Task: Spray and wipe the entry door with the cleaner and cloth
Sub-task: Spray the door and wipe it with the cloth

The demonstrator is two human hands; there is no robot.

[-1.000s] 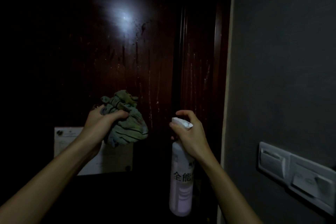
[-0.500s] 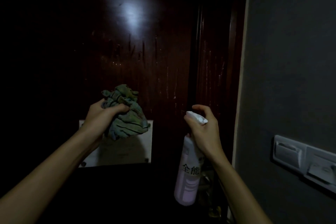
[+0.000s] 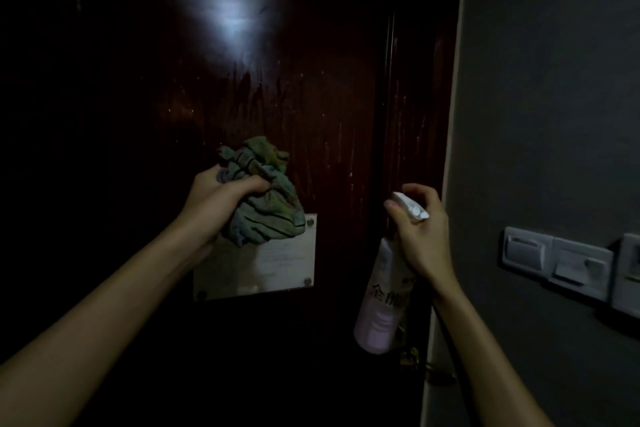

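The dark red-brown wooden entry door point(image 3: 145, 107) fills the left and middle of the view, with wet streaks running down it and a bright light spot near the top. My left hand point(image 3: 216, 199) grips a crumpled green-blue cloth point(image 3: 265, 208), held up close to the door's middle. My right hand point(image 3: 420, 229) holds a pale pink spray bottle point(image 3: 379, 308) by its white trigger head, near the door's right edge, with the bottle hanging down and tilted.
A white notice plate point(image 3: 277, 263) is screwed to the door below the cloth. A grey wall point(image 3: 554, 97) stands on the right with a row of switches point(image 3: 561, 260). A brass door handle point(image 3: 412, 362) shows dimly under the bottle.
The view has shifted left and down, so door, plate and wall appear further right. The cloth and bottle keep the same grips; the bottle now tilts more.
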